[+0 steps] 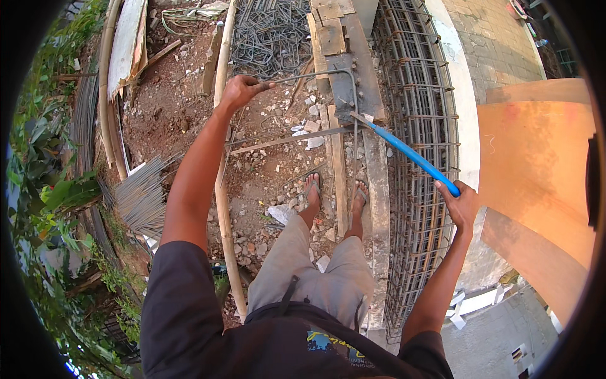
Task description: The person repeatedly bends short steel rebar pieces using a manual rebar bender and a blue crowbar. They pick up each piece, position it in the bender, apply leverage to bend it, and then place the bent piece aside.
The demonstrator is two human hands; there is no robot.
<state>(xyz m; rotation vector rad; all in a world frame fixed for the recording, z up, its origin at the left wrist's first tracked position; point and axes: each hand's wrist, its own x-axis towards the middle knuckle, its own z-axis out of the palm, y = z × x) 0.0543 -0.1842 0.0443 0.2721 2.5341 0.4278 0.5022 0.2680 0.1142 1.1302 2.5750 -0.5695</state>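
My left hand [243,91] is closed on one end of a thin steel rebar rod [303,76]. The rod runs right to a metal bending plate with upright pins [343,88], turns a rounded corner there and continues down toward my feet. My right hand [464,205] grips the end of a blue-handled rebar bending wrench [416,159]. The wrench slants up and left, its head meeting the rod at the near end of the plate. The plate is on a long wooden plank [369,88].
Bent rebar stirrups [271,38] lie heaped at the far middle. A long rebar cage [423,126] stretches along my right, with orange panels [536,158] beyond. Cut rods [140,199] lie in a bundle at left, past a bamboo pole [222,208]. Rubble surrounds my sandalled feet [312,189].
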